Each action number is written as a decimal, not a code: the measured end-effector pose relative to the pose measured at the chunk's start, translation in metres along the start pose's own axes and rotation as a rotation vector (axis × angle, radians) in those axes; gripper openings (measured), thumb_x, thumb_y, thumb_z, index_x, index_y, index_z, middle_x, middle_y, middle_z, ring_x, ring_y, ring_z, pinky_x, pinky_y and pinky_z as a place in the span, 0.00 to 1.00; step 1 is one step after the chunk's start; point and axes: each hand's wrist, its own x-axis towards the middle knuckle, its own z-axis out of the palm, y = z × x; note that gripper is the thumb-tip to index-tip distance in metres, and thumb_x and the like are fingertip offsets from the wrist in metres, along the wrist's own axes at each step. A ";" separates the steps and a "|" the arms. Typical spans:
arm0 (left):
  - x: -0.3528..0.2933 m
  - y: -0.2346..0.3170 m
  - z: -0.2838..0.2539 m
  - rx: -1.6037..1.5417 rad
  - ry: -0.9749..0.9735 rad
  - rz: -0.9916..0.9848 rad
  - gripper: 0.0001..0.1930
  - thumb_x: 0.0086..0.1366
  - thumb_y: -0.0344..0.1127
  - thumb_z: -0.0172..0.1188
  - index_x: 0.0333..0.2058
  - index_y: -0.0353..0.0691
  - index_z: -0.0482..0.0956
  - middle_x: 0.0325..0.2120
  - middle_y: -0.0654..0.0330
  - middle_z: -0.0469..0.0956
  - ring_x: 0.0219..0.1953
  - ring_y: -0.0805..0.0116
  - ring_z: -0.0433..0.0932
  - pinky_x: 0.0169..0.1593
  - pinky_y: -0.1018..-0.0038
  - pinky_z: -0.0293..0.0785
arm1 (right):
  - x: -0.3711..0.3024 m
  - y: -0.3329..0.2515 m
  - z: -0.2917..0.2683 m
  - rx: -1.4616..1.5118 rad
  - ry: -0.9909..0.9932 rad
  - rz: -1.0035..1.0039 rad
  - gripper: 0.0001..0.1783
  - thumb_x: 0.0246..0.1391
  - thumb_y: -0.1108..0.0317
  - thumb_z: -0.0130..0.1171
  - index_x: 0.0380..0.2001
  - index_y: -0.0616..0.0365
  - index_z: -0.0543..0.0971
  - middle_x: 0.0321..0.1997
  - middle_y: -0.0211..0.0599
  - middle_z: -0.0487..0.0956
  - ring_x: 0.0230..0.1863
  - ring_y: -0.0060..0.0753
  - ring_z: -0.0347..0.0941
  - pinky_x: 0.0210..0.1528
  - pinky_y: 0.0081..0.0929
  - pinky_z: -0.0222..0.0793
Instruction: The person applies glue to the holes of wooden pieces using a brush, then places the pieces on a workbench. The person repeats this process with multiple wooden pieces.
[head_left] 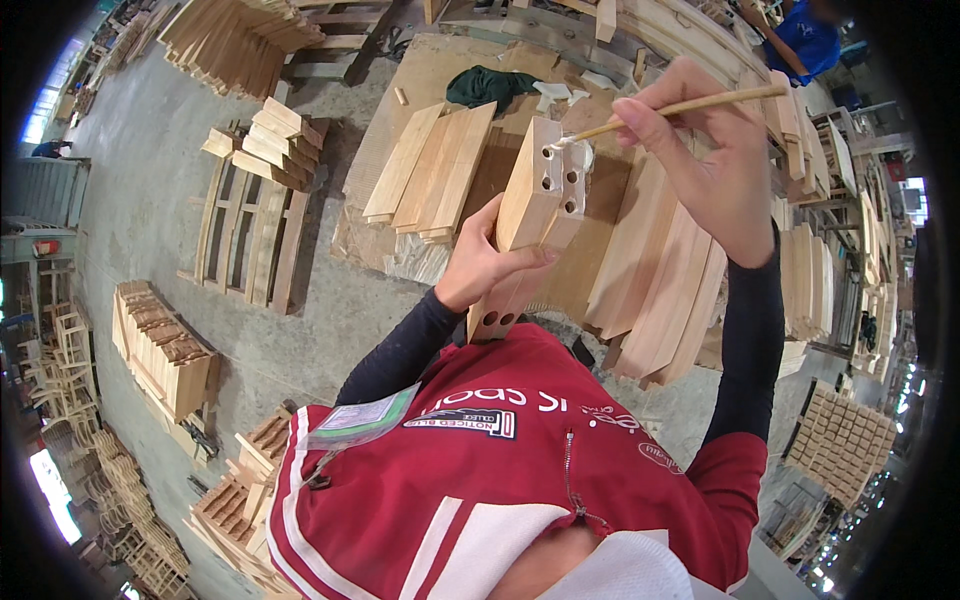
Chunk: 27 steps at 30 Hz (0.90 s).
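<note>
My left hand (485, 262) grips a pair of pale wooden boards (530, 205) side by side, tilted up in front of my chest. Dark round holes are drilled in their upper end, with more holes at the lower end. White glue-like paste (583, 158) is smeared around the upper holes. Between the thumb and fingers of my right hand (700, 150) is a thin wooden stick (740, 97). Its tip reaches the pasted end of the boards; whether it enters a hole I cannot tell.
Flat boards lie on the work table (400, 110) to the left (445, 170) and right (660, 270). A dark green cloth (490, 88) rests toward the back. Left on the floor stand a loaded pallet (245, 235) and a stack of boards (165, 350). Another person (805, 45) is at the far right.
</note>
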 end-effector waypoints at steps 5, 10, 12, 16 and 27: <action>-0.002 0.001 0.002 -0.032 0.006 -0.020 0.39 0.48 0.34 0.75 0.59 0.32 0.68 0.48 0.56 0.78 0.50 0.69 0.76 0.56 0.71 0.72 | 0.007 0.015 0.015 -0.023 -0.069 0.052 0.12 0.60 0.67 0.63 0.28 0.63 0.73 0.22 0.31 0.77 0.26 0.17 0.78 0.30 0.17 0.72; -0.007 0.005 0.001 -0.026 0.025 -0.004 0.41 0.47 0.37 0.76 0.59 0.31 0.67 0.48 0.56 0.77 0.50 0.69 0.76 0.56 0.71 0.71 | 0.014 0.016 0.017 0.077 -0.027 -0.011 0.13 0.60 0.64 0.63 0.28 0.60 0.73 0.19 0.30 0.75 0.24 0.15 0.76 0.28 0.16 0.70; -0.007 0.006 0.001 -0.064 0.025 -0.013 0.41 0.47 0.36 0.76 0.59 0.31 0.67 0.48 0.56 0.77 0.50 0.69 0.76 0.56 0.71 0.71 | 0.013 0.011 0.017 0.004 -0.046 -0.019 0.13 0.59 0.65 0.64 0.27 0.61 0.73 0.20 0.29 0.75 0.25 0.14 0.76 0.28 0.16 0.70; -0.008 0.002 -0.004 -0.028 0.024 0.025 0.39 0.47 0.33 0.75 0.58 0.31 0.68 0.48 0.56 0.77 0.50 0.69 0.76 0.55 0.72 0.72 | 0.018 -0.004 0.014 0.103 -0.097 0.117 0.10 0.60 0.70 0.61 0.29 0.67 0.77 0.26 0.31 0.79 0.31 0.19 0.78 0.36 0.18 0.74; -0.010 0.007 -0.015 -0.130 0.151 0.042 0.36 0.48 0.30 0.75 0.56 0.32 0.69 0.48 0.56 0.78 0.49 0.69 0.77 0.54 0.71 0.74 | -0.032 -0.004 0.042 -0.160 0.246 -0.152 0.09 0.51 0.73 0.69 0.36 0.61 0.84 0.34 0.37 0.84 0.35 0.27 0.82 0.38 0.23 0.76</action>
